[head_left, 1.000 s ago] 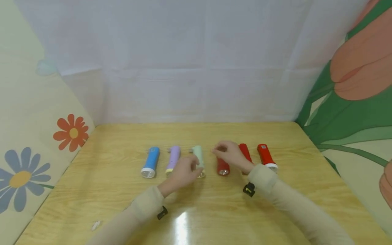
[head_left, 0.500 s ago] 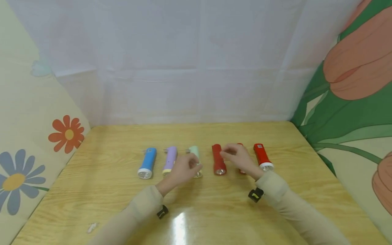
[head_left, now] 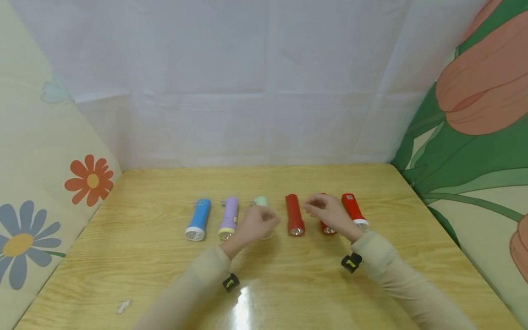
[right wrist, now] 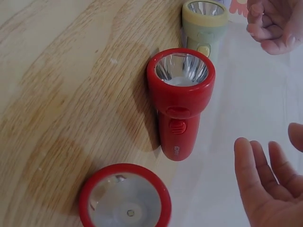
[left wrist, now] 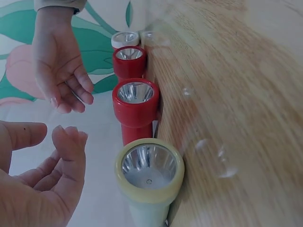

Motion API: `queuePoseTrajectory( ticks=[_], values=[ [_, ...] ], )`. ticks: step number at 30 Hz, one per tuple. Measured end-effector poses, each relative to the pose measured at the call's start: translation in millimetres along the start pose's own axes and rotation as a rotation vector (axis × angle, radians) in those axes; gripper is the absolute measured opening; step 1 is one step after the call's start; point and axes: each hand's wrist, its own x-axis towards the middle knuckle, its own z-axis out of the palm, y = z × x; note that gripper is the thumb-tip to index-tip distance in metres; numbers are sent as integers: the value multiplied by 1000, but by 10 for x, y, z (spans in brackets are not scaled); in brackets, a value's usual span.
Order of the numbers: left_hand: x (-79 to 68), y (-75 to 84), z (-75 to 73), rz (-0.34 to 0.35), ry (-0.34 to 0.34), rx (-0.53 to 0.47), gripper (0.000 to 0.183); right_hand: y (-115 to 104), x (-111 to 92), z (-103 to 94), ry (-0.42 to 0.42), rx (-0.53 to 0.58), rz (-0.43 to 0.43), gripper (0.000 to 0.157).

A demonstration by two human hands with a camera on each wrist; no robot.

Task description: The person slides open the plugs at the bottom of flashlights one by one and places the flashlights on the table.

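Several flashlights lie in a row on the table, lens ends toward me. My left hand (head_left: 256, 224) hovers over the pale green flashlight (head_left: 261, 200), hiding most of its body. In the left wrist view its fingers (left wrist: 71, 161) are loosely bent, thumb apart, holding nothing; the green flashlight's yellow-rimmed head (left wrist: 123, 182) is beside them. My right hand (head_left: 330, 214) is above the middle red flashlight (head_left: 327, 229), partly covering it. Relaxed fingers (right wrist: 244, 156) hold nothing in the right wrist view. Between the hands lies another red flashlight (head_left: 294, 215), fully visible.
On the left are a blue flashlight (head_left: 199, 220) and a purple flashlight (head_left: 229, 215). A red flashlight with a white head (head_left: 352, 208) lies at the right end. A small white scrap (head_left: 123, 306) sits at the front left. White cloth (head_left: 255, 91) hangs behind the table.
My right hand has moved right, from over the first red flashlight to over the middle one. The left hand has shifted slightly right over the green flashlight. The flashlights keep their places.
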Motion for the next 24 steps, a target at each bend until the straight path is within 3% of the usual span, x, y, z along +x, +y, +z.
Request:
queuePoseTrajectory(
  ticks=[10,17,24],
  values=[
    [142,4,105,-65,-86,-58,21,12,93,-55,-17,-45,57,26],
    [263,10,206,-128,-83,-96,21,-2,232,-81,-47,-81,117,30],
    [342,17,301,-185,-68,-74,19,-37,388,-74,-96,-151,169,39]
  ],
)
